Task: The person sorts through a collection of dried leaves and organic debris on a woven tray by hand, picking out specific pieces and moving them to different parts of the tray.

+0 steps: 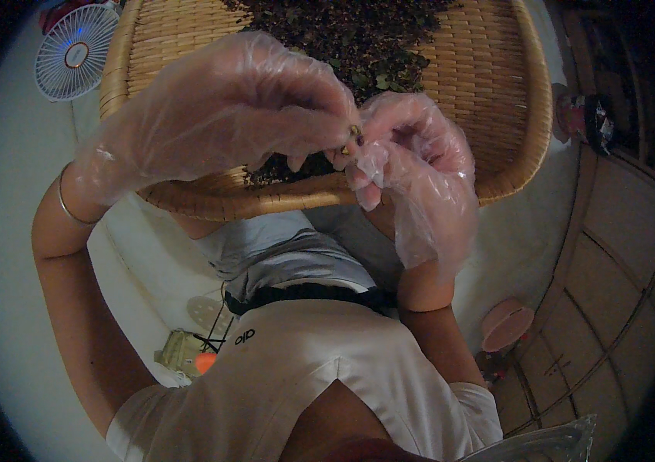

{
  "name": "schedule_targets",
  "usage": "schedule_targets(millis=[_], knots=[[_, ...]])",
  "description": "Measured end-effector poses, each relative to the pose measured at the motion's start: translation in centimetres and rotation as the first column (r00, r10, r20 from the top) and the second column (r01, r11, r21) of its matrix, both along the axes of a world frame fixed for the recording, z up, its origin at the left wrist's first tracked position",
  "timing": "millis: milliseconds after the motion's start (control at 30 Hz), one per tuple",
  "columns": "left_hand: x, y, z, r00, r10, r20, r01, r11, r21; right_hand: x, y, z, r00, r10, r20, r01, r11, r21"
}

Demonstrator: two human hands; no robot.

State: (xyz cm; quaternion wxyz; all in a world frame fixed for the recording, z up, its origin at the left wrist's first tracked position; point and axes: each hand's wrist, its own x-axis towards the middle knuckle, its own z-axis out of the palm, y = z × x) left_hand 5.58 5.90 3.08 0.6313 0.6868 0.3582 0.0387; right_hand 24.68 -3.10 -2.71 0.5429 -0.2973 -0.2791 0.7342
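Clear disposable plastic gloves cover both hands, which meet above the near side of a woven wicker tray (486, 75). A small yellow-green and dark plant piece (356, 135) shows between the touching fingertips. My left hand (258, 110) reaches in from the left, its thumb and fingers pinched on the piece. From the right, my right hand (420, 141) curls with thumb and forefinger pinched against the same spot. Dark dried leaves (350, 43) lie heaped in the tray behind the hands, and more show under them. The gloved fingers partly hide the piece.
The tray's near rim (281, 202) lies over my lap. A white fan (76, 55) stands at the far left. To the right are a dark container (590, 121) and a pink basin-like object (507, 324). A green bag-like item (180, 351) lies at lower left.
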Motion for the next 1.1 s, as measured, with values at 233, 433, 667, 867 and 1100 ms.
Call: schedule_targets(millis=[233, 433, 667, 867, 1100], knots=[[0.6, 0.0, 1.2, 0.998, 0.049, -0.043, -0.053, 0.992, -0.118, 0.3, 0.2, 0.6, 0.995, 0.065, 0.074, -0.063, 0.998, -0.029], [0.5, 0.8, 1.7, 0.987, 0.021, -0.157, -0.032, 0.997, -0.071, 0.0, 0.4, 1.6, 0.999, -0.042, -0.020, 0.039, 0.990, -0.137], [0.3, 0.8, 1.1, 0.991, 0.048, -0.128, -0.065, 0.990, -0.125, 0.1, 0.6, 2.2, 0.998, -0.057, -0.001, 0.056, 0.987, -0.151], [0.3, 0.4, 1.4, 0.981, 0.102, -0.167, -0.122, 0.986, -0.116, 0.3, 0.2, 0.4, 0.998, -0.040, 0.040, 0.041, 0.999, -0.023], [0.2, 0.2, 1.0, 0.989, 0.085, -0.123, -0.083, 0.996, 0.026, -0.7, 0.3, 1.4, 0.983, -0.174, 0.050, 0.177, 0.982, -0.066]])
